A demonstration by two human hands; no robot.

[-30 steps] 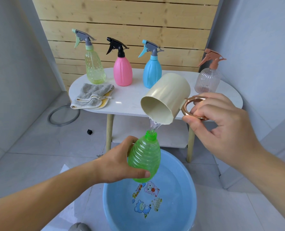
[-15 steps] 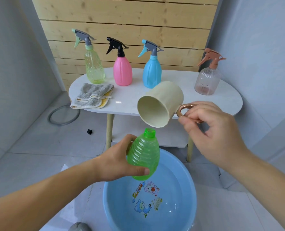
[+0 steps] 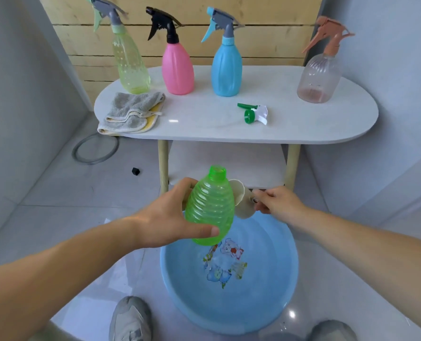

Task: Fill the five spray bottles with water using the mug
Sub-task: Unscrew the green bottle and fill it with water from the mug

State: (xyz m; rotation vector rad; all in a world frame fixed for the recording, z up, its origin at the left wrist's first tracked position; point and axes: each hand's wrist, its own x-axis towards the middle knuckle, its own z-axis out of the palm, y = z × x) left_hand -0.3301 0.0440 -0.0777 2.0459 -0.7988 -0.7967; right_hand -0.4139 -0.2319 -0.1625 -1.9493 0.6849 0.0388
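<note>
Left hand grips green bottle, mug behind.

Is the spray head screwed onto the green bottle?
No, the green bottle has an open neck; a spray head lies on the table.

Bright, even light; glare spots on the basin; wide-angle bending at edges.
</note>
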